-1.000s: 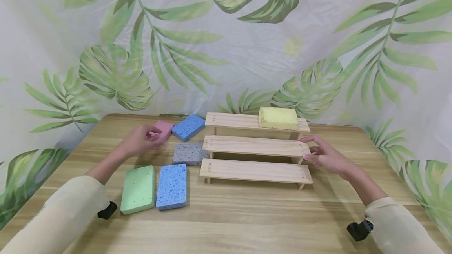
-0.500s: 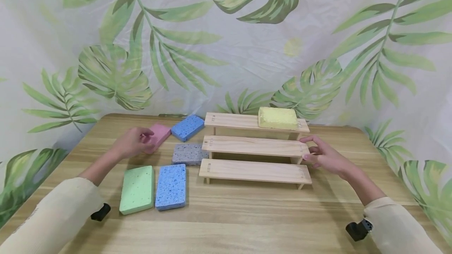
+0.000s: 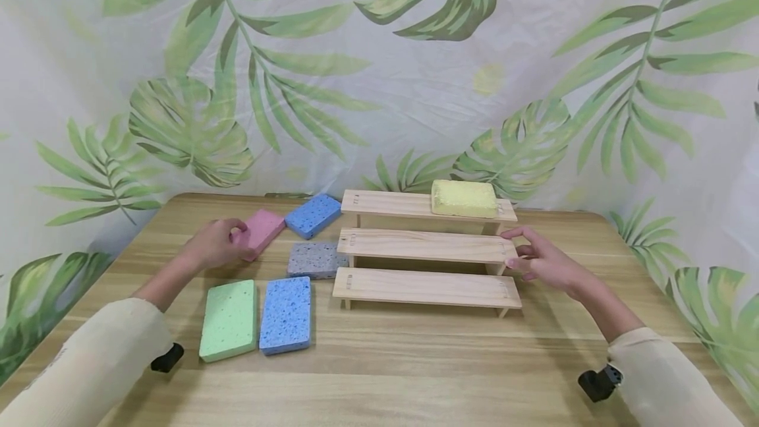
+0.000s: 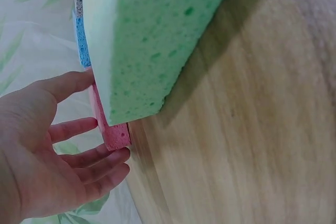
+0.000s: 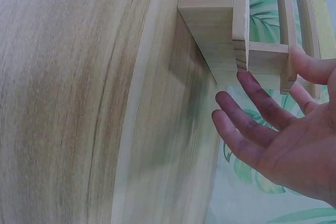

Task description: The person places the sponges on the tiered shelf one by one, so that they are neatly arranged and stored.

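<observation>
In the head view, my left hand (image 3: pixel 215 242) is at the near left end of a pink sponge (image 3: pixel 261 232) lying diagonally on the table. Thumb and fingers straddle that end, fingertips right at its edges in the left wrist view. Across the table, my right hand (image 3: pixel 544 262) pinches the right end of the middle board of a three-tier wooden stand (image 3: pixel 427 245) between thumb and index finger. Its other fingers (image 5: pixel 244 137) are spread, near the lowest board (image 5: pixel 240 19). A yellow sponge (image 3: pixel 464 198) lies on the top tier, toward the right.
A blue sponge (image 3: pixel 313 215) lies beside the pink one, and a grey sponge (image 3: pixel 317 260) sits against the stand's left side. Nearer are a green sponge (image 3: pixel 228 320) and a second blue sponge (image 3: pixel 286 315). A leaf-patterned cloth (image 3: pixel 296 71) hangs behind the table.
My left hand has moved left and slightly down along the pink sponge, uncovering more of it. My right hand stays at the stand. The head view has shifted slightly.
</observation>
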The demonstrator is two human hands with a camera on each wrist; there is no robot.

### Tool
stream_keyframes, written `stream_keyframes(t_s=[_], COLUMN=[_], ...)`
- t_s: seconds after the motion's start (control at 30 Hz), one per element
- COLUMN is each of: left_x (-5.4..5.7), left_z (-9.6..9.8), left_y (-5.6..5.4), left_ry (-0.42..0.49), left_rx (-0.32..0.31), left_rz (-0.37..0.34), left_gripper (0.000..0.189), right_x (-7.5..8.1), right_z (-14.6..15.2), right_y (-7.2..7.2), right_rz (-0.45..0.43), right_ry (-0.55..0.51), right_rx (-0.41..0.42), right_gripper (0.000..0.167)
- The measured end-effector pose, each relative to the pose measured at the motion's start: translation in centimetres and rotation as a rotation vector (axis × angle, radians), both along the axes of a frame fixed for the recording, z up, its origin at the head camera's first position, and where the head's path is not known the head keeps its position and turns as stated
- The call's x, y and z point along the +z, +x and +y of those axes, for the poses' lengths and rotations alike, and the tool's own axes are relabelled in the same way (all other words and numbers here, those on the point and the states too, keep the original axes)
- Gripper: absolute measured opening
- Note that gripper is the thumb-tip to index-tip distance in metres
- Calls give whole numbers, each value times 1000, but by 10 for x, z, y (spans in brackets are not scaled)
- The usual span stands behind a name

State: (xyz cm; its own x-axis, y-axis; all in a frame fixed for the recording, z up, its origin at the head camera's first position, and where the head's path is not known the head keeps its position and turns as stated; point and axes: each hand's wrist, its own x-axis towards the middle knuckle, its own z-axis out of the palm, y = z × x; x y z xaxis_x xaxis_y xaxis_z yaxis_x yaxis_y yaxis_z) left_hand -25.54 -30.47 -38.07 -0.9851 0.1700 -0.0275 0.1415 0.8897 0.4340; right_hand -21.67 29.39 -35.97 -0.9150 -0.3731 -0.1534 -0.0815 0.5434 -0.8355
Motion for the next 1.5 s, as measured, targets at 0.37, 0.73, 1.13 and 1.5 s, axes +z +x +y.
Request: stream_keyframes(t_s=[0.37,0.73,1.13,1.5], left_x=[0,3,11,20], left_z=[-1,-5,-4,3], left_y=[1,-3,-1,0], left_ry=[-15,-23,-5,22], left_rx=[22,30,53,20], left_rz=[-16,29,140,215], left_gripper=[71,68,66,61], right_x=[0,1,1,2], right_z=[0,-1,-2,-2], right_y=[-1,-1,0,-2], right_rz=[-2,3,-4,4], right_ry=[-8,-2,0,11], right_rx=[2,-3,-8,-1], right_gripper=[56,56,56,54])
